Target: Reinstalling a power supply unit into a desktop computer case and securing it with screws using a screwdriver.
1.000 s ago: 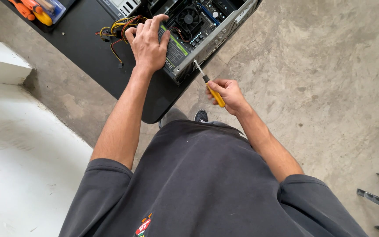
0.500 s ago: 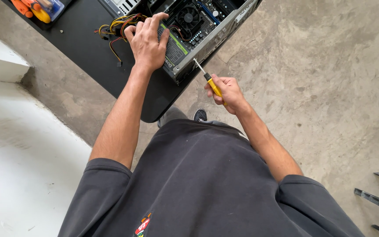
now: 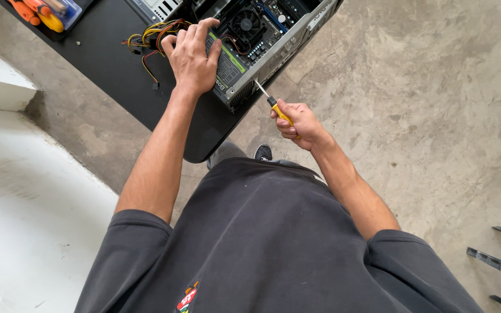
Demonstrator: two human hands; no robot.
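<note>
An open desktop computer case (image 3: pixel 297 32) lies on a black table (image 3: pixel 111 64), its motherboard and round cooler fan (image 3: pixel 246 24) showing. My left hand (image 3: pixel 191 55) rests palm-down on the power supply unit (image 3: pixel 227 68) at the case's near corner, beside a bundle of yellow, red and black cables (image 3: pixel 149 37). My right hand (image 3: pixel 297 120) grips a yellow-handled screwdriver (image 3: pixel 275 103). Its metal tip touches the rear edge of the case next to the power supply.
A clear box with orange and yellow tools (image 3: pixel 50 13) sits at the table's far left. A white step (image 3: pixel 1 84) lies to the left on the concrete floor (image 3: pixel 424 116). Dark metal bars (image 3: pixel 497 261) lie at lower right. My shoe (image 3: pixel 262 153) shows below the table edge.
My right hand has moved the screwdriver slightly up and left, so its tip now meets the case's rear edge. The left hand stays on the power supply.
</note>
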